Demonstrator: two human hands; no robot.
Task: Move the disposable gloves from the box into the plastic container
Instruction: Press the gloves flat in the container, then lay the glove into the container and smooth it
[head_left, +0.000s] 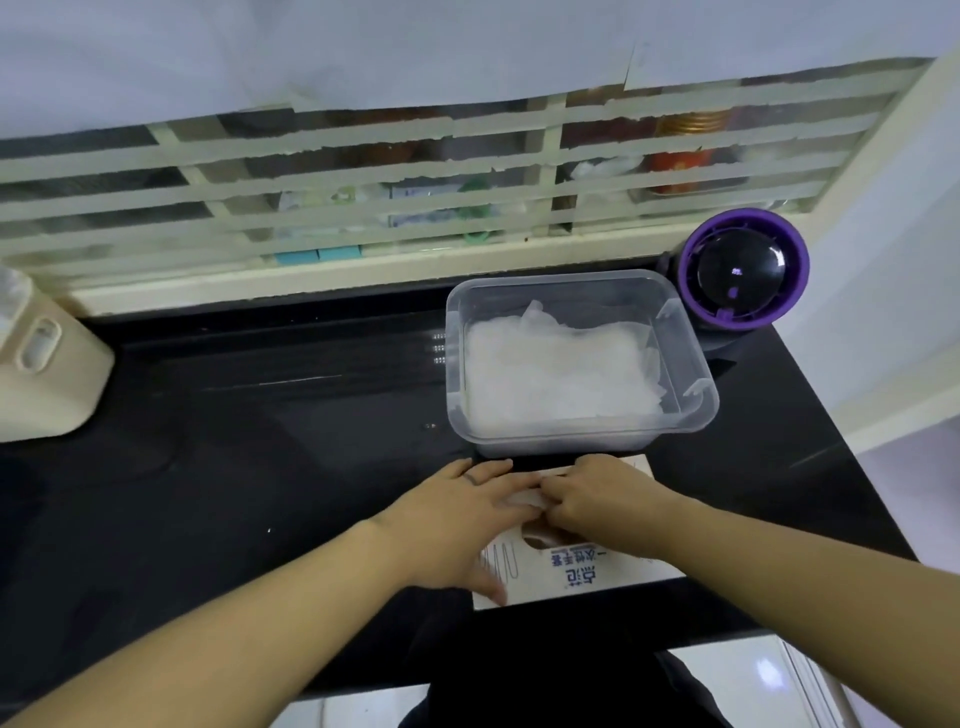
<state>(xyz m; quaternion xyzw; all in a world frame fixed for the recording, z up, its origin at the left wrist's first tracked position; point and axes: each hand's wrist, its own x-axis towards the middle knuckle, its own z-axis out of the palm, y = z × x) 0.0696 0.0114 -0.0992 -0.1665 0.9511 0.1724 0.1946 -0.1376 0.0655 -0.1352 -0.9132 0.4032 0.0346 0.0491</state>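
A single wide-angle view, worn on the person's head, looks forward and steeply down onto a black tabletop (260, 415). The plastic container (561, 439) sits just right of centre. The box (597, 577) lies on its near side, close enough for its print to show, and a barred window (545, 156) stands beyond it. The left forearm (208, 639) and right forearm (779, 561) reach in from the bottom edge toward the container, so the lens sits close above the work

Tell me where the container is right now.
In the head view, the container sits right of centre on the black counter, just beyond the box, with the purple gadget by its far right corner.
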